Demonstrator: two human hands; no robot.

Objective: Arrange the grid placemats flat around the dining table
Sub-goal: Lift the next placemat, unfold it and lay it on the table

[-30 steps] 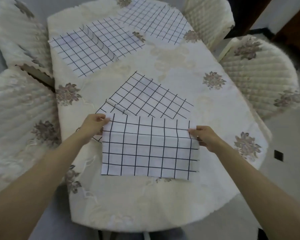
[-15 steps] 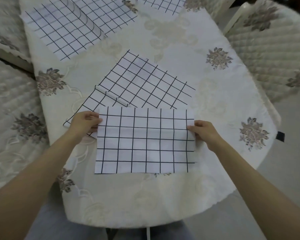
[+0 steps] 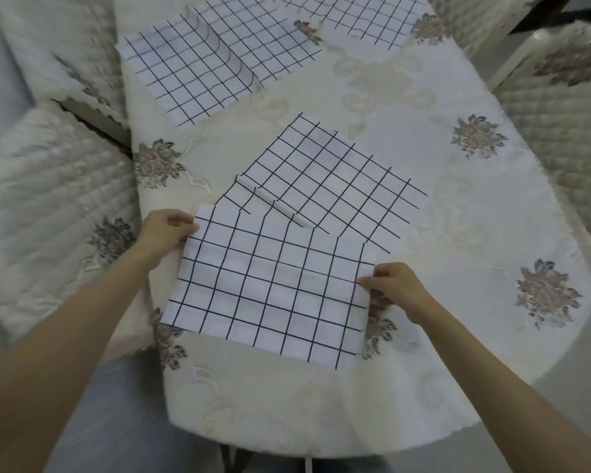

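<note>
A white placemat with a black grid (image 3: 270,288) lies near the table's front edge, turned a little clockwise. My left hand (image 3: 166,233) pinches its far left corner and my right hand (image 3: 394,288) pinches its right edge. Its far edge overlaps a second grid placemat (image 3: 325,179), which lies at an angle mid-table with a ridge along its near left side. A third grid placemat (image 3: 215,63) sits at the far left with a raised fold across its middle. A fourth grid placemat (image 3: 362,15) shows partly at the top. All rest on the cream floral tablecloth (image 3: 440,206).
Quilted cream chairs stand close around the table: two chairs on the left (image 3: 58,199) (image 3: 48,52) and a chair on the right (image 3: 560,114). The table's rounded front edge (image 3: 321,448) is just before me.
The placemat in my hands has moved left and turned slightly clockwise, its right side now nearer to me. My view has shifted, so the far placemats show again.
</note>
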